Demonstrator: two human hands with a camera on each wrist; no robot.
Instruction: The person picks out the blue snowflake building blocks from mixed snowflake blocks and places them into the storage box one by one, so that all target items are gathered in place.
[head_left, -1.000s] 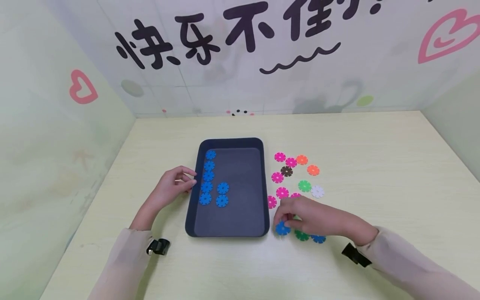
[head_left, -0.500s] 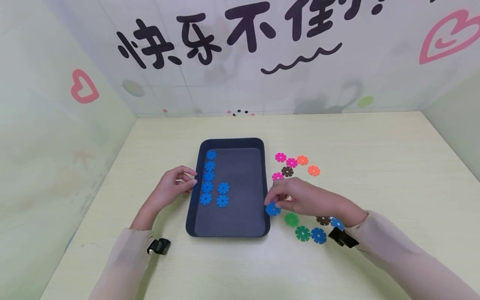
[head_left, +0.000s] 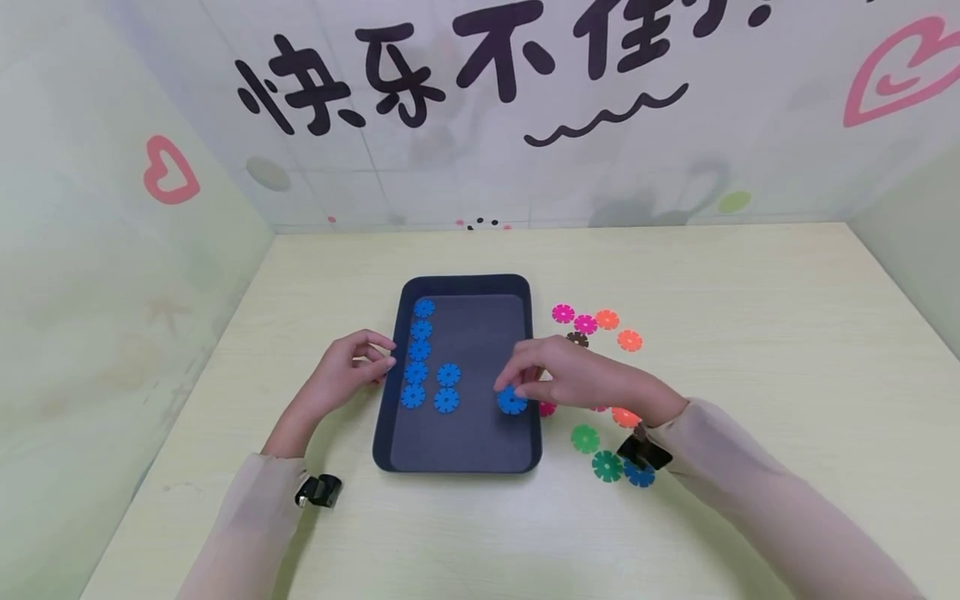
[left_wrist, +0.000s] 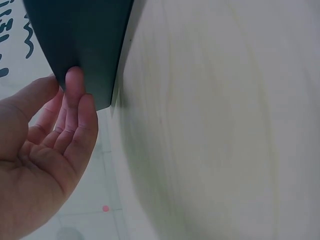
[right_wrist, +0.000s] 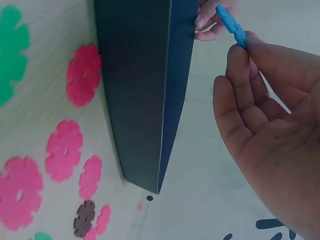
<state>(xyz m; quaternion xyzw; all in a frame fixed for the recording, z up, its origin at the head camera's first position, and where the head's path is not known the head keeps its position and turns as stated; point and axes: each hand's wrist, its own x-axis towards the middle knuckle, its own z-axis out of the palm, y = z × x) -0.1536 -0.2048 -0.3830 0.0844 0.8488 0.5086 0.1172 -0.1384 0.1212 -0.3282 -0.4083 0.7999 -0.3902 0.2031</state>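
The dark tray (head_left: 480, 450) holds several blue notched plastic discs (head_left: 413, 396), with one row along its left wall and a shorter row beside it. My right hand (head_left: 566, 372) is above the tray's right part. It pinches a blue notched disc (head_left: 513, 402) between thumb and fingers; in the right wrist view this blue disc (right_wrist: 232, 27) is tilted, nearly edge-on. At the tray's left side, my left hand (head_left: 351, 367) grips the rim. The left wrist view shows its fingertips (left_wrist: 75, 75) against the outer wall, with the thumb at the rim's edge.
Loose discs lie on the table right of the tray: pink (head_left: 563, 313), orange (head_left: 630, 340), brown (head_left: 577, 338), green (head_left: 585, 438) and blue (head_left: 640, 475). My right forearm covers some of them. A wall (head_left: 450, 192) with printed lettering stands behind the table.
My right hand has carried the blue disc from the loose discs up and left, over the tray's right rim. My left hand stays at the left rim.
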